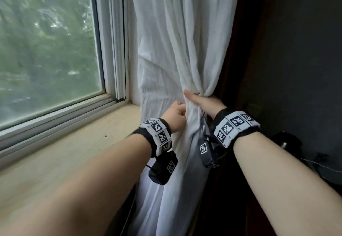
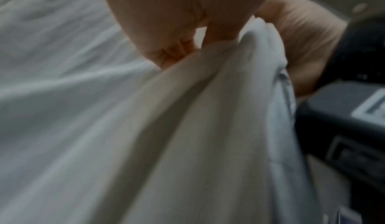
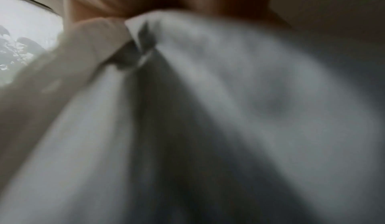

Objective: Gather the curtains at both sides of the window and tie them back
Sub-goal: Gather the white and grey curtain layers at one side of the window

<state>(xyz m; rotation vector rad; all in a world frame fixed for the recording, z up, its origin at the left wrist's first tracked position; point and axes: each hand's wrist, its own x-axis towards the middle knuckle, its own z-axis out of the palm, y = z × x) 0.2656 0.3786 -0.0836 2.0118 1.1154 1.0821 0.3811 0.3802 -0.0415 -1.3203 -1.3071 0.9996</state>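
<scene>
A white curtain (image 1: pixel 177 37) hangs at the right side of the window (image 1: pixel 46 41), bunched into folds at sill height. My right hand (image 1: pixel 201 101) grips the bunch from the right, thumb laid across its front. My left hand (image 1: pixel 176 114) pinches a fold of the same curtain from the left, just below the right hand. In the left wrist view the left hand (image 2: pixel 183 46) has its fingers curled on the cloth (image 2: pixel 187 128). In the right wrist view the gathered curtain (image 3: pixel 208 96) fills the blurred picture under the right hand (image 3: pixel 145 0). No tie-back shows.
A beige window sill (image 1: pixel 74 152) runs under the white window frame (image 1: pixel 114 50) to my left. A dark wall (image 1: pixel 296 60) stands to the right of the curtain, with a dark object and cables (image 1: pixel 288 143) low against it.
</scene>
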